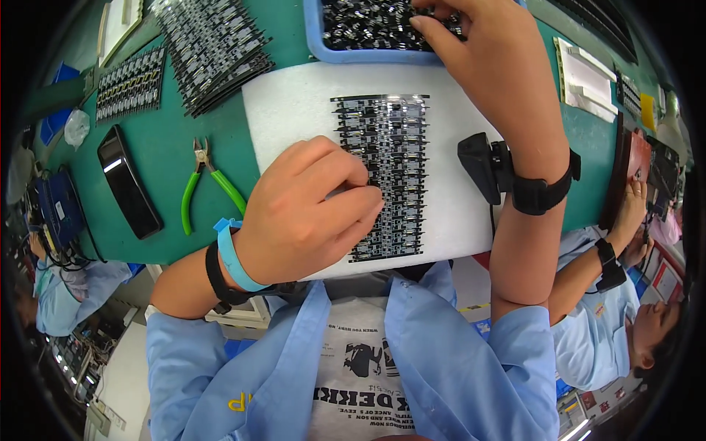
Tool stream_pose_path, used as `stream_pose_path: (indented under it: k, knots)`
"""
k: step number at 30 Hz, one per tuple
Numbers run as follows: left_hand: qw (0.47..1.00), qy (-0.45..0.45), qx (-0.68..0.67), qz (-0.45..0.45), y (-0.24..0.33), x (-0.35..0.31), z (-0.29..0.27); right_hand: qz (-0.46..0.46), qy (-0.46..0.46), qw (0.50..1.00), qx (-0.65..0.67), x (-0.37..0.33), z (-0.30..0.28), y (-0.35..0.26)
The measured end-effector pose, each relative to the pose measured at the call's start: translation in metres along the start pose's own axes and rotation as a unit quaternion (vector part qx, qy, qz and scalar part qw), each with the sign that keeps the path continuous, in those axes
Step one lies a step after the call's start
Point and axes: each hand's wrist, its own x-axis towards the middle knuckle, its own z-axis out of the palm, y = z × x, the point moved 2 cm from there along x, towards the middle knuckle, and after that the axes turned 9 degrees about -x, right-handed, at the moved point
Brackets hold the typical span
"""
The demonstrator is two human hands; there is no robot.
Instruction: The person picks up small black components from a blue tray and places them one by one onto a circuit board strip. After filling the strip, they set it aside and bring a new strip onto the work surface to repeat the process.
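Head view: left hand (309, 209) curled, pinching circuit strip (384, 176); right hand (482, 51) – fingers bent – reaches into blue tray (315, 40).

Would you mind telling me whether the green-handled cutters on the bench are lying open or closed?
Open, at the handles: the green-handled cutters lie flat on the green mat, their two handles spread apart. The small jaws look nearly together.

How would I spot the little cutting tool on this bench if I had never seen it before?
Start at the white foam pad in the middle of the green bench top, where the left hand rests on a dark circuit panel. Just left of the pad lie the small cutters, jaws pointing away from the person. Their bright green handles set them apart from the black phone further left.
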Motion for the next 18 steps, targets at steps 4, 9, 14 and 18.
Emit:
stream_pose_path:
  k: [4, 9, 14, 18]
  knots:
    - [1.000, -0.001, -0.013, -0.020, 0.000, -0.001, -0.002, -0.025, -0.002, 1.000, -0.007, -0.001, 0.004, 0.006]
    - [1.000, -0.016, -0.009, -0.008, 0.001, -0.001, -0.004, -0.029, -0.002, 0.999, 0.020, -0.002, 0.004, 0.011]
    - [0.999, -0.031, -0.010, -0.028, 0.005, 0.003, -0.007, -0.030, -0.009, 0.999, 0.023, -0.003, 0.007, 0.013]
    - [0.998, -0.019, -0.012, -0.054, 0.006, 0.018, -0.025, -0.018, -0.015, 0.999, 0.041, 0.001, 0.006, 0.011]
